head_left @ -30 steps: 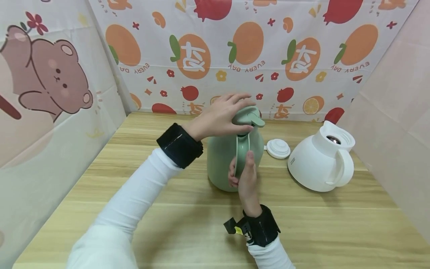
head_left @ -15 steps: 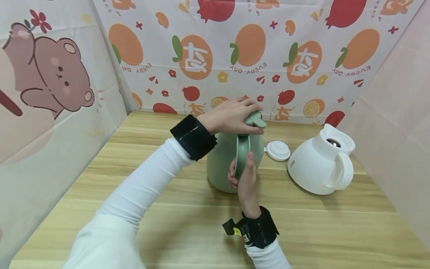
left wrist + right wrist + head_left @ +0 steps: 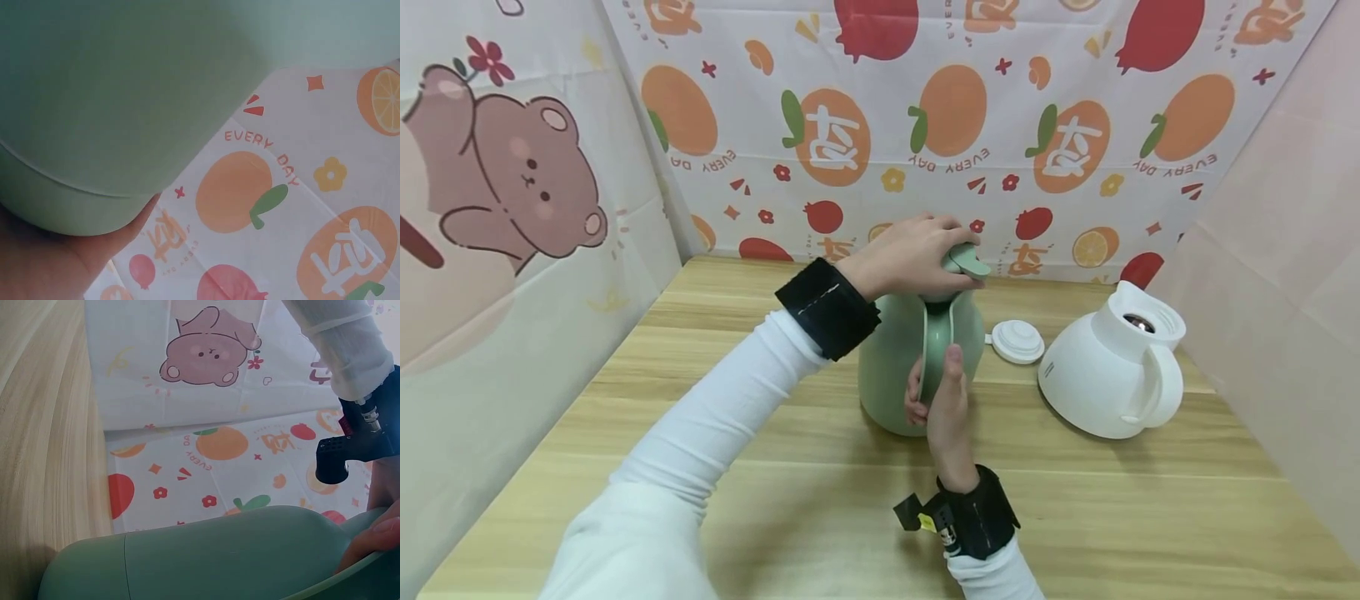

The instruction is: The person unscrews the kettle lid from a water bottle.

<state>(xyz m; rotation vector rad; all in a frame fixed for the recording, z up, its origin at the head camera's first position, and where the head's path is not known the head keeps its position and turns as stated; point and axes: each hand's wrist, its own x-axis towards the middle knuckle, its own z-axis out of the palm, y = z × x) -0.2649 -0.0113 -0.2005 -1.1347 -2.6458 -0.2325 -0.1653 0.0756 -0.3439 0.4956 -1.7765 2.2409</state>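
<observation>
A green thermos jug (image 3: pixel 887 367) stands upright on the wooden table. Over its top, my left hand (image 3: pixel 910 254) grips the green lid (image 3: pixel 966 262), fingers on the far side and thumb on the near side. A dark gap shows just under the lid above the handle. My right hand (image 3: pixel 947 408) holds the jug's handle (image 3: pixel 936 346), thumb lying up along it. In the left wrist view the jug's body (image 3: pixel 137 94) fills the upper left, with part of the left hand (image 3: pixel 50 269) below. Fingers of the right hand (image 3: pixel 375 540) show at the handle in the right wrist view.
A white thermos jug (image 3: pixel 1097 375) with an uncovered mouth stands to the right. Its round white lid (image 3: pixel 1017 342) lies between the two jugs. Printed cloth (image 3: pixel 895 142) hangs behind the wooden table (image 3: pixel 820 517) and along both sides.
My left hand has shifted slightly right and its fingers have closed further round the lid. The right hand keeps its hold on the handle, and the jug stays in place.
</observation>
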